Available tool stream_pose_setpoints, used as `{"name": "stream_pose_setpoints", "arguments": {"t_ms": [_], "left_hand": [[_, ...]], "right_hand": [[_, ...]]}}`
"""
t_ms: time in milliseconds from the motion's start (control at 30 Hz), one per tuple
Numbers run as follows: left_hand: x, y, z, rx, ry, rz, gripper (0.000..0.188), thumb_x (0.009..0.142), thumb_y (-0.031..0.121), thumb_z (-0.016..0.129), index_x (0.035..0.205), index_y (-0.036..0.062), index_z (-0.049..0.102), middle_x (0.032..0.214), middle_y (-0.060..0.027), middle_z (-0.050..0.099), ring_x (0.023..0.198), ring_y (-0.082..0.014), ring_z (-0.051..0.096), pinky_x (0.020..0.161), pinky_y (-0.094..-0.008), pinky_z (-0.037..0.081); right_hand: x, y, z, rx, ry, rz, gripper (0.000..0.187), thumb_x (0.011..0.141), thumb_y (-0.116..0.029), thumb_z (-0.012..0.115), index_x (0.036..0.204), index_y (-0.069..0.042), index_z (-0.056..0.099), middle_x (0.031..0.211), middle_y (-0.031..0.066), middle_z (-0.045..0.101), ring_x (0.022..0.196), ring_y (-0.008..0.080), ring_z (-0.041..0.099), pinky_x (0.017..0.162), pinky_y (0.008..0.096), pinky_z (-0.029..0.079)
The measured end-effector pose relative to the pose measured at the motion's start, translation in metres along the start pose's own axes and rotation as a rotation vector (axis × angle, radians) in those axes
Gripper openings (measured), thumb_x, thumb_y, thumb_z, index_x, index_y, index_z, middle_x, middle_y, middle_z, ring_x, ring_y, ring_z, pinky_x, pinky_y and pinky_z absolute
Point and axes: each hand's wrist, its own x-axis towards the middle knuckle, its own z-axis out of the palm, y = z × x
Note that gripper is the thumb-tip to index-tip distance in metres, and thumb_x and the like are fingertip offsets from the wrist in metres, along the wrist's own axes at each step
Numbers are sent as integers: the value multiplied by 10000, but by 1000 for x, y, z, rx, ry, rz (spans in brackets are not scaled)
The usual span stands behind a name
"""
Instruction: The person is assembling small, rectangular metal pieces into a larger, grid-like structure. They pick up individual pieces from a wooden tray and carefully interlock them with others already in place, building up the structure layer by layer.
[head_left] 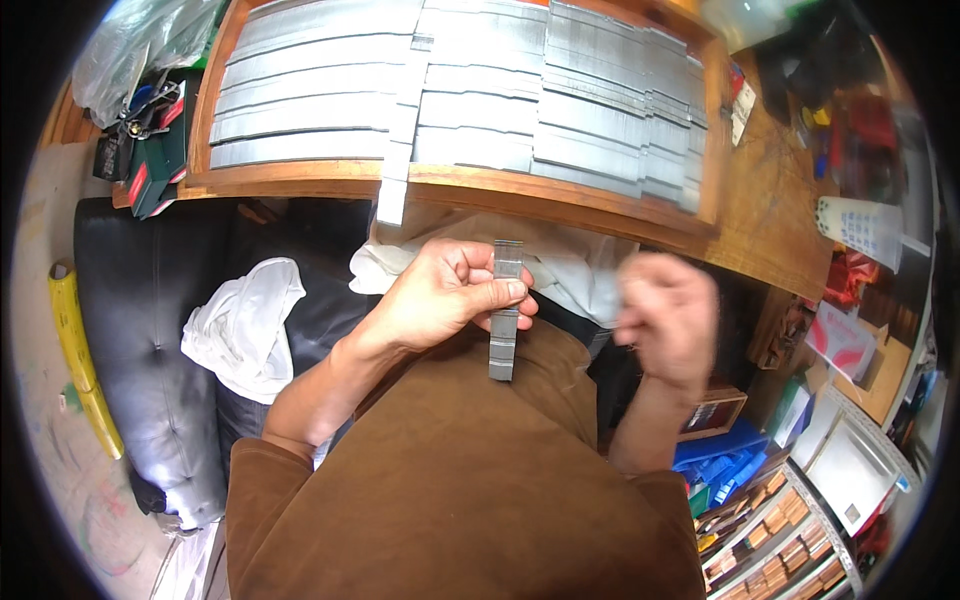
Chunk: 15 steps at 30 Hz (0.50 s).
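My left hand (440,292) is closed on a narrow silver-grey metal strip (503,345), thumb across its front. The strip stands nearly upright before my brown shirt, with several crosswise lines and steps along it. My right hand (668,318) is raised to the right, apart from the strip. Its fingers look bent but are smeared by motion, so anything in them cannot be made out. Beyond both hands, a wooden tray (300,178) holds rows of flat, silver-grey metal pieces (475,95). One long, narrow strip (393,190) lies across them and sticks out over the tray's near edge.
A black padded seat (150,330) with a white cloth (248,325) is at the left, near a yellow roll (75,350). Right of the tray are a wooden tabletop (775,190) and a patterned plastic cup (858,228). A rack of small wooden pieces (785,515) stands lower right.
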Motion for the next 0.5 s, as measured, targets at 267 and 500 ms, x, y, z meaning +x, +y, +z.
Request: {"name": "stream_pose_setpoints", "arguments": {"t_ms": [267, 500], "left_hand": [[4, -2, -3, -55, -45, 26, 233, 958, 163, 704, 1106, -13, 663, 935, -116, 741, 842, -192, 747, 694, -272, 579], [2, 4, 3, 20, -79, -21, 212, 978, 162, 677, 1109, -3, 658, 955, -101, 741, 844, -161, 732, 709, -258, 569]], "right_hand": [[-4, -29, -94, 485, 335, -224, 182, 1048, -173, 509, 935, -35, 544, 854, 28, 467, 684, 80, 412, 477, 190, 339], [5, 19, 3, 87, -83, 159, 132, 950, -111, 673, 939, 20, 675, 748, 27, 632, 570, 59, 542, 496, 176, 436]]}}
